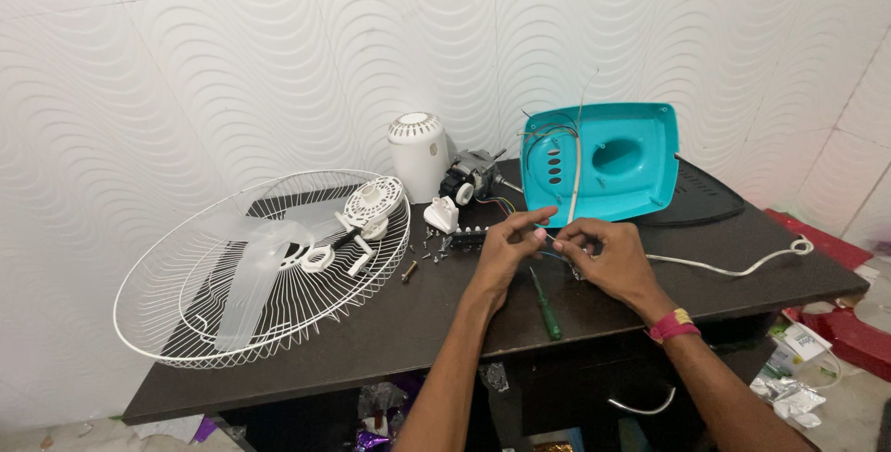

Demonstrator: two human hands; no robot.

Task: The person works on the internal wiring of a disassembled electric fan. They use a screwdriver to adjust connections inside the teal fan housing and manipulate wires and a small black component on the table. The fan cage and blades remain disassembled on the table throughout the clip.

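Head view. Dark table (390,341), its back edge against the patterned wall; the bare strip along the front edge gives the freest room. White wire fan guard (264,262) overhangs the left edge. Teal fan base cover (608,164) stands tilted at the rear. Left hand (509,248) and right hand (608,257) meet over the table's middle, forearms reaching in from the front edge, fingertips of both pinching thin wires (548,238) just before the cover. Green screwdriver (546,308) lies between the wrists.
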